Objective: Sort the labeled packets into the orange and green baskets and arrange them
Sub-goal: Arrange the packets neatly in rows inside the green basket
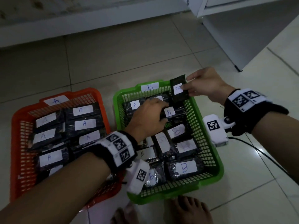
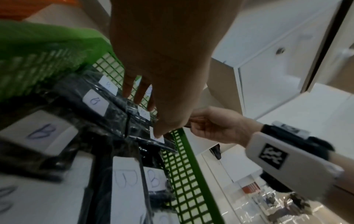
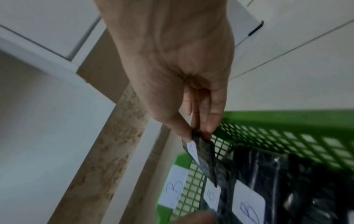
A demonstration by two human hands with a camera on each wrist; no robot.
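- The right hand (image 1: 204, 84) pinched a dark packet (image 1: 179, 90) by its edge, upright over the far right corner of the green basket (image 1: 212, 152).
- The left hand (image 1: 148, 118) curled round another B packet (image 1: 169, 112) lying inside, just below the held one.
- The orange basket (image 1: 16, 143) sat just beside it, filled with A packets (image 1: 82, 110).
- Bare floor tiles (image 1: 113, 62) lay open beyond both far rims.

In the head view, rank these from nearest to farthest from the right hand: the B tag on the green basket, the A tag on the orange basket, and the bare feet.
From the right hand:
1. B tag, just left, on the green basket's far rim.
2. Bare feet, at the bottom edge.
3. A tag, far left, on the orange basket's rim.
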